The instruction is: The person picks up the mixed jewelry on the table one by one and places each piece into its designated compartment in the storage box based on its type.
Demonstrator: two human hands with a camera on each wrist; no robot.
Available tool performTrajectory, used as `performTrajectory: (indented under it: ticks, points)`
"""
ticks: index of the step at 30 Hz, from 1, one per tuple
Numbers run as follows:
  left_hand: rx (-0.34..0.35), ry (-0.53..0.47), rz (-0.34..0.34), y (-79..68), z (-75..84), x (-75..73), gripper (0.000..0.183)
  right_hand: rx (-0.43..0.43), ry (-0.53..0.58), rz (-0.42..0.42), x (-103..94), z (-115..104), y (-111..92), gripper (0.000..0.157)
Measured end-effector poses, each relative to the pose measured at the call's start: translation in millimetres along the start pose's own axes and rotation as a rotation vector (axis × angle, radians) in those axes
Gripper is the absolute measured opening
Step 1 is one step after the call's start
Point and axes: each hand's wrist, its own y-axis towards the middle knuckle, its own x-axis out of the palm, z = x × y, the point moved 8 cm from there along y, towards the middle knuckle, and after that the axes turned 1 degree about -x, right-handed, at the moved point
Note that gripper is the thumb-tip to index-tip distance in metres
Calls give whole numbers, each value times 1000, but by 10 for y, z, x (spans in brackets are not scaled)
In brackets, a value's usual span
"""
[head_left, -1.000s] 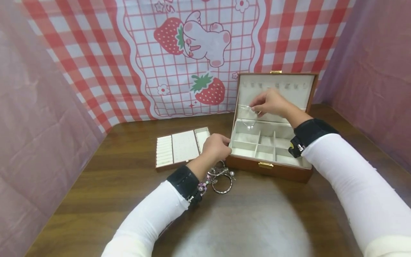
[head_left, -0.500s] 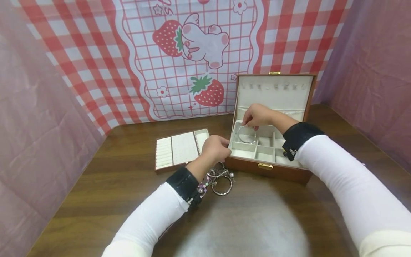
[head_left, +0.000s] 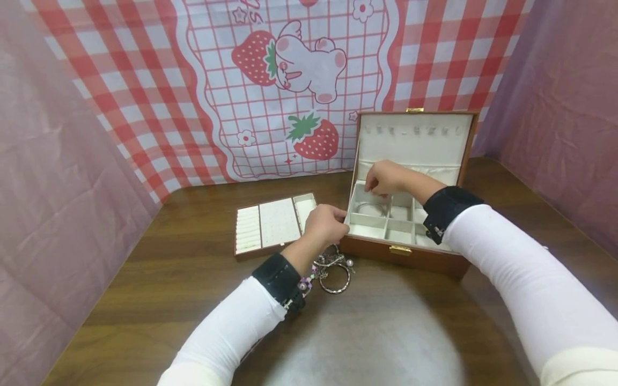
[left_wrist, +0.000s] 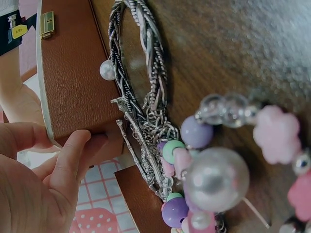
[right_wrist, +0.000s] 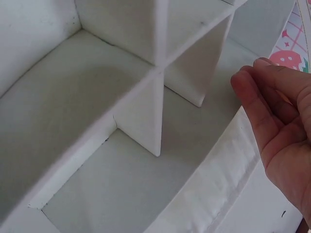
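A brown jewelry box (head_left: 425, 260) with a cream interior stands with its lid raised. My left hand (head_left: 324, 224) grips its left wall near the front corner; in the left wrist view the thumb and fingers pinch the box's edge. My right hand (head_left: 386, 178) hovers over the back left compartment, fingers loosely bent and holding nothing. Below it a thin silver bangle (head_left: 370, 204) lies in that compartment. The right wrist view shows the bent fingers (right_wrist: 255, 107) above the white dividers (right_wrist: 141, 114).
Before the box's left front corner lies a heap of bracelets (head_left: 329, 261), with beads, chains and a twisted silver bangle (head_left: 334, 291). Left of the box sits a jewelry tray (head_left: 279, 221) with ring rolls. A checked cloth (head_left: 309, 134) hangs behind the table (head_left: 169, 279).
My right hand has come down from before the lid into the back left compartment and let go of the bangle, which now lies there. The left hand keeps its place on the box.
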Motion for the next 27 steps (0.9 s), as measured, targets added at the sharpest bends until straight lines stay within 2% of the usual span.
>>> performTrajectory:
  ticks: [9, 17, 21, 27]
  points:
    - [7, -11, 3, -3, 21, 0, 41, -47, -15, 36, -182, -29, -119, 14]
    - [-2, -73, -8, -25, -5, -1, 42, -18, 12, 35, -265, 4, -253, 12]
    - [-18, -125, -21, -31, -34, 0, 41, -30, 34, 26, -289, -77, -326, 11]
    - [-21, -146, -27, -34, -43, 13, 41, -42, 69, 31, -334, -249, -442, 11]
